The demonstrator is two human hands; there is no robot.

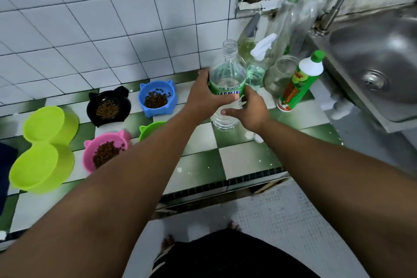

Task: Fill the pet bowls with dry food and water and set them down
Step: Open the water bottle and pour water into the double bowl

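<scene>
Three bowls left of the water bottle (228,74) already hold kibble: the blue bowl (144,88) nearest, the black bowl (126,106) beyond it, and the pink bowl (89,150) nearer the person. Both hands close round the uncapped bottle, the left hand (203,97) wrapped over its label and the right hand (250,110) curled lower down, likely sharing its weight for lifting. Farthest left, the lime bowls (42,123) look empty, presumably awaiting water.

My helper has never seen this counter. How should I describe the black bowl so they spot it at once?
Start at the checkered counter left of the steel sink. Along the tiled wall sit two eared bowls holding kibble; the black bowl is the left one, next to the blue bowl. It is the only black dish.
</scene>
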